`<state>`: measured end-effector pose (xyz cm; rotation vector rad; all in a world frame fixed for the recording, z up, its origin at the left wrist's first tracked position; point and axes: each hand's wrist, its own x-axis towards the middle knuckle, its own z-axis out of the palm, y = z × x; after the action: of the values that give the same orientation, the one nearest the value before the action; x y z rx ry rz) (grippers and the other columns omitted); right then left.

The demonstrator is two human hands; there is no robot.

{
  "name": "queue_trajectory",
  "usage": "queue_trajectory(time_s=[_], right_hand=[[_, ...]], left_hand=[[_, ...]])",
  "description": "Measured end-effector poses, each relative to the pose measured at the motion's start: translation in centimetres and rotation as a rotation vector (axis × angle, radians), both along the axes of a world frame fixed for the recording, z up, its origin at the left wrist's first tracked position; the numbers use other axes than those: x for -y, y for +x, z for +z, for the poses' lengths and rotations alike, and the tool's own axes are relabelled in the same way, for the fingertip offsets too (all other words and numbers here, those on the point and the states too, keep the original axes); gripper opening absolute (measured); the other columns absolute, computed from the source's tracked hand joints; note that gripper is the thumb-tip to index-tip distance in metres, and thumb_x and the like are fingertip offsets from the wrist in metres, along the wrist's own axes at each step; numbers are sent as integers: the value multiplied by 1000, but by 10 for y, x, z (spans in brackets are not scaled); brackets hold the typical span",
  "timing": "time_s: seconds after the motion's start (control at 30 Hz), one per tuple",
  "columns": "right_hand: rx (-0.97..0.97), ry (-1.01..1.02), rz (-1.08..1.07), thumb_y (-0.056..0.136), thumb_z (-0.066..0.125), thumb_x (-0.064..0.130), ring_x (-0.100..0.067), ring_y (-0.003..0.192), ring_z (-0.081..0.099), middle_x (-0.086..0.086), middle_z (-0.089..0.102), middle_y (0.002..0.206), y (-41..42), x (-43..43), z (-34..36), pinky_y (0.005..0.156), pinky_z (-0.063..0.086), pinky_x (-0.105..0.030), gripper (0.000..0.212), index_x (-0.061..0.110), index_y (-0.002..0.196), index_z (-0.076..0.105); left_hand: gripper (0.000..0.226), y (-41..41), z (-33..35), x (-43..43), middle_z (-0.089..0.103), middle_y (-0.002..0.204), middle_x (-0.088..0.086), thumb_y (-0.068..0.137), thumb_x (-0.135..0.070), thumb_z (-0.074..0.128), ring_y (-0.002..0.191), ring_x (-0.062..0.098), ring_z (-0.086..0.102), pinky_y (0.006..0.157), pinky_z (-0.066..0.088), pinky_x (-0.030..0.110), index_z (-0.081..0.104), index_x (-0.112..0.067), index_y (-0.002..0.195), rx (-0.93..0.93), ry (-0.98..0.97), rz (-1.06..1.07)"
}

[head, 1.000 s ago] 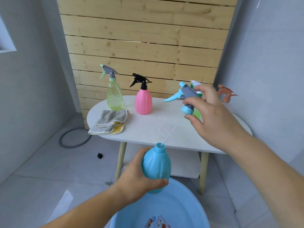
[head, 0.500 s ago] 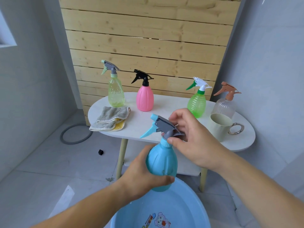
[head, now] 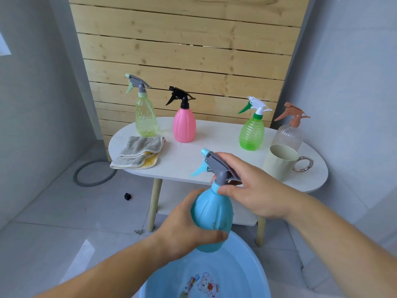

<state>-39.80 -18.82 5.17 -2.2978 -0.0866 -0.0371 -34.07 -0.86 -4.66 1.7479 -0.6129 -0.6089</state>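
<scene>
A blue spray bottle (head: 212, 214) is held upright above a light-blue basin (head: 242, 274) at the bottom of the view. My left hand (head: 184, 229) grips the bottle's body from the left. My right hand (head: 251, 188) holds the grey and blue spray head (head: 214, 166), which sits on the bottle's neck with its nozzle pointing left.
A white oval table (head: 193, 162) carries a yellow-green spray bottle (head: 146, 117), a pink one (head: 184, 125), a green one (head: 251, 132), a clear one with a brown head (head: 287, 134), a cream mug (head: 281, 162) and a folded grey cloth (head: 139, 151). A wooden slat wall stands behind.
The spray head, lifted out with its tube a second ago, has been lowered onto the bottle's neck. My right hand now holds it there. My left hand keeps its hold on the bottle.
</scene>
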Motion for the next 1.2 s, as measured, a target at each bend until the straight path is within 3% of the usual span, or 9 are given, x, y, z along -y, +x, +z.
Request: queue_trajectory(time_s=[0.1,0.23,0.43,0.57,0.67,0.87,0.97,1.07,1.2], right_hand=[[-1,-102,-45,97,56,29,-14,96,56,4,56,108,1,-8,-8,93,48,-39,52,39,139,27],[126,-28,-160,92,66,32,-2,82,57,15,58,96,4,-14,-16,80,48,-19,79,48,147,12],[269,-117,-200,81,74,47,-9,83,53,9,58,88,7,-10,-16,78,49,-27,66,49,138,41],[196,137,-108,94,63,19,-6,107,63,8,71,106,3,-13,-13,90,52,-25,73,61,142,28],[194,230,-139,92,66,12,-13,98,66,4,75,103,4,-16,-15,96,51,-26,82,62,140,24],[186,301,-330,77,83,30,-9,91,71,10,77,88,7,-19,-23,96,52,-34,101,46,151,17],[173,-6,-356,79,71,56,-3,85,66,12,73,80,4,-19,-16,83,53,-28,89,52,150,16],[203,-500,-430,79,44,78,-17,100,47,5,50,95,3,-10,-13,87,47,-35,79,52,149,20],[179,-108,-325,92,52,54,-14,133,39,4,39,138,4,-2,-7,114,33,-31,46,49,138,44]], left_hand=[[71,-2,-1,1,73,106,-10,60,-27,94,96,12,72,80,63,31,59,-42,120,-24,-18,15],[78,1,-2,2,73,109,-10,54,-35,94,101,13,72,87,63,41,57,-46,122,-23,-33,51],[77,2,1,2,73,111,-9,55,-36,94,103,15,72,89,62,43,57,-48,121,-11,-45,47],[78,5,2,1,73,112,-9,54,-36,95,105,16,72,91,62,45,57,-48,122,-15,-55,66],[77,5,2,1,73,109,-10,53,-37,94,103,14,72,89,63,42,58,-49,119,-6,-57,80],[76,2,0,2,74,107,-10,55,-35,95,98,12,73,86,63,40,58,-48,119,-25,-55,99],[74,4,-1,1,73,105,-14,54,-36,95,96,8,72,85,63,37,57,-52,116,-24,-50,122],[75,6,-2,-1,71,101,-21,50,-41,94,95,6,71,85,63,36,56,-54,114,-18,-37,143],[77,9,-1,-1,72,102,-17,48,-45,94,97,9,71,89,62,40,56,-54,114,-22,-33,165]])
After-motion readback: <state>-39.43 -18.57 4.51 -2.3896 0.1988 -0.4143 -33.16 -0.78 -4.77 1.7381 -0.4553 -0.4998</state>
